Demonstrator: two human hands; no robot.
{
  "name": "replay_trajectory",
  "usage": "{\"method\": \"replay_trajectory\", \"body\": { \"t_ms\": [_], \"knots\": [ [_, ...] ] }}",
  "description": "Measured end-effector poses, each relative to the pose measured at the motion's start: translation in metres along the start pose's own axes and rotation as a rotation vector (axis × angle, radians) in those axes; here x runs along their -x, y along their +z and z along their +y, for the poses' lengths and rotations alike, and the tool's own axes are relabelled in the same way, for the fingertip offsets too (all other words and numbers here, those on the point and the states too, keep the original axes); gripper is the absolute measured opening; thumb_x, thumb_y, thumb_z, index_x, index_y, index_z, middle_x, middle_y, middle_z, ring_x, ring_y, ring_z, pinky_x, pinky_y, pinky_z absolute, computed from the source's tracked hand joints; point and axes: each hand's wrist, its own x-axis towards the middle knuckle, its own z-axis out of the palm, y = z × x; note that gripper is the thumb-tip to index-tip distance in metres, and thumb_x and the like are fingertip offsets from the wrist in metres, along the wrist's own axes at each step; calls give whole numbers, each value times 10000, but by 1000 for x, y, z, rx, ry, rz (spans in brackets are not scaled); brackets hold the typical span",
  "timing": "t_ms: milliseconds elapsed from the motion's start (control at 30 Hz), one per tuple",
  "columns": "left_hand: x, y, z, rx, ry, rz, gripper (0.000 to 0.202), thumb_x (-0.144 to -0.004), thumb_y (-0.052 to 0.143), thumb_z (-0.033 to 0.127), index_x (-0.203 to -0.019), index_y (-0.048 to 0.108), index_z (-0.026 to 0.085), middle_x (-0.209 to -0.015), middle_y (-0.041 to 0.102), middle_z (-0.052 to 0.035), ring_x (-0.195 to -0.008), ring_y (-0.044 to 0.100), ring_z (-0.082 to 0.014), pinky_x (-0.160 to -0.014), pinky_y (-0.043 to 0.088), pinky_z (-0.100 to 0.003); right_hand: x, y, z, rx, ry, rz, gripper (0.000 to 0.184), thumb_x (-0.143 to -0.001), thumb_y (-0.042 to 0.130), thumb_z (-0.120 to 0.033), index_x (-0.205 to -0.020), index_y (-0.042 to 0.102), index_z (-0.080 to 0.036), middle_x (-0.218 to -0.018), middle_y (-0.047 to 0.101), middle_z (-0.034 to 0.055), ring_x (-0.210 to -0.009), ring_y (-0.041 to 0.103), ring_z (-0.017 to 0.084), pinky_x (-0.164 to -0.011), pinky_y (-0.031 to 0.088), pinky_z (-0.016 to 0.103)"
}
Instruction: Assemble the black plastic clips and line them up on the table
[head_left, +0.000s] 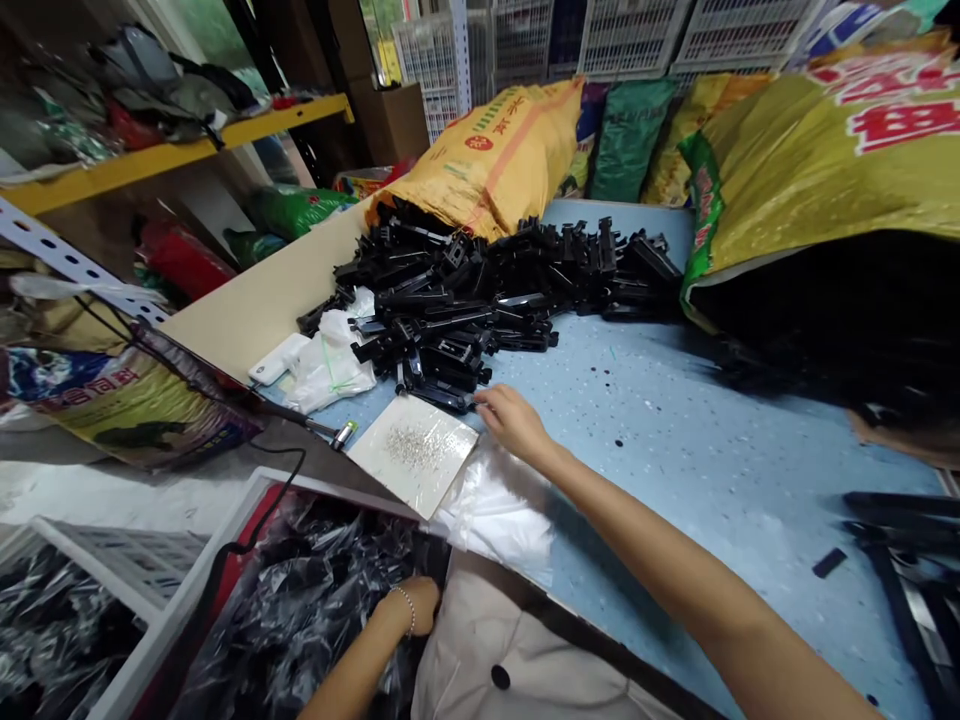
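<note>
Nearest the viewer, the left hand (421, 605) is lowered over clear-wrapped black goods (300, 590) in a white-rimmed crate (184, 590); its fingers are hidden, and whether they hold anything cannot be told. Beyond it, at the near edge of the blue tabletop (600, 430), lie thin clear plastic bags (499, 515), limp and probably slippery, beside a pale square board (431, 495) strewn with tiny bright pieces (414, 447), too small to identify and likely easy to scatter. Just past the board's right corner is the right hand (514, 425), thumb and forefinger brought close together at one end of a slender black part (444, 397); whether they are clamped on it cannot be told. This part lies on the tabletop at the near foot of a heap of similar black parts (450, 310). Its glossy, straight-edged look suggests moulded plastic: light, stiff, somewhat slick, with any narrow projections the likeliest to snap. The free end facing the hand offers a ready pinch; a hold at mid-length should balance better, though neighbouring parts may snag. Behind the heap, an orange woven sack (487, 150) lies on its side, mouth toward the parts.
</note>
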Motion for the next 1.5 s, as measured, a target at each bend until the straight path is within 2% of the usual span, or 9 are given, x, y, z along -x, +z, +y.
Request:
{"method": "replay_trajectory", "body": {
  "t_ms": [233, 367, 533, 667, 833, 1000, 1200, 1367, 1500],
  "knots": [
    [46, -39, 37, 192, 111, 100, 342, -719, 634, 288, -1037, 715, 190, -1022, 721, -120, -924, 660, -280, -864, 497, -405, -40, 9, 2, 251, -30, -89, 112, -871, 597, -171, -961, 661, -154, -1030, 601, 137, -1035, 514, 273, -857, 430, 359],
    [54, -74, 90, 910, 403, 305, 434, -820, 612, 404, -1203, 621, 201, -1080, 670, -97, -898, 642, -196, -866, 500, -345, 20, -32, 29, 189, 69, -25, 154, -914, 558, -245, -1015, 647, -168, -925, 581, 90, -915, 554, 231, -787, 449, 331],
    [16, -111, 169, 1436, 636, 745, 575, -798, 664, 493, -1298, 480, 275, -1084, 583, -48, -944, 598, -154, -900, 478, -306, 121, -68, 17, -271, 67, 54, 217, -944, 516, -392, -1030, 639, -234, -850, 567, 38, -811, 574, 193, -742, 454, 318],
    [1, -107, 205, 1504, 680, 539, 526, -775, 704, 446, -1213, 508, 230, -850, 543, 14, -648, 549, -91, -626, 476, -230, 152, -77, 15, -231, 84, 305, 290, -981, 394, -434, -1040, 594, -233, -878, 582, 62, -831, 558, 210, -758, 439, 349],
    [2, -85, 226, 1447, 543, 217, 405, -753, 699, 499, -924, 536, 169, -690, 548, 29, -480, 506, -78, -469, 398, -220, 135, -94, 44, 64, -79, 445, 434, -940, 351, -588, -905, 595, -230, -815, 594, 87, -769, 511, 233, -735, 411, 388],
    [-7, -88, 237, 1577, 485, 337, 509, -706, 736, 496, -1039, 555, 157, -677, 541, 47, -493, 510, -68, -502, 408, -215, 142, -95, 46, 44, 85, 457, 480, -993, 227, -519, -746, 522, -231, -693, 531, 51, -682, 489, 197, -665, 376, 347],
    [-5, -108, 235, 1759, 497, 263, 564, -703, 761, 455, -1128, 566, 139, -686, 539, 44, -533, 497, -55, -517, 393, -186, 193, -61, 30, 159, -267, 367, 437, -977, 278, -562, -929, 557, -229, -840, 602, 62, -756, 522, 205, -705, 381, 366],
    [-6, -111, 238, 1807, 493, 220, 537, -707, 768, 445, -1110, 580, 145, -692, 544, 39, -525, 491, -59, -510, 391, -190, 195, -71, 31, 186, -377, 384, 324, -979, 362, -511, -1056, 518, -238, -883, 593, 57, -776, 530, 207, -714, 413, 375],
    [-12, -104, 246, 1824, 483, 388, 464, -733, 747, 472, -1054, 585, 180, -759, 564, 28, -651, 557, -89, -642, 459, -215, 191, -79, 18, -53, -108, 212, 480, -926, 471, -545, -1268, 425, -212, -1077, 575, 115, -921, 559, 237, -770, 482, 385]
  ]
}}
